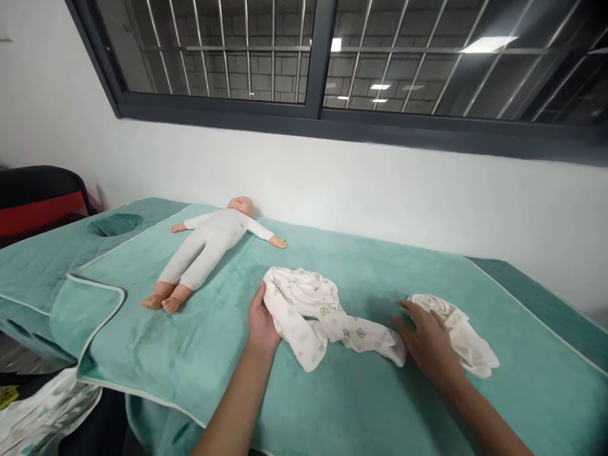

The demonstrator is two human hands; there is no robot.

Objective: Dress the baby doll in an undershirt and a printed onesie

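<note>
My left hand [265,323] grips the left edge of a white baby garment [327,310] with small printed animals, its fingers partly hidden behind the cloth. The garment is bunched at the top, and two tube-like parts spread out below, one toward the front and one to the right. Past the tip of the right part, my right hand [430,342] hovers low with its fingers apart, holding nothing. A second white garment [470,345], crumpled, lies beside and partly behind that hand; whether they touch I cannot tell.
A baby doll [213,237] in a white bodysuit lies on its back at the left on the green bed cover [370,405]. Behind stand a white wall [351,183] and a barred window [313,63]. Printed cloth [42,418] hangs at lower left, below a red and black object [42,202].
</note>
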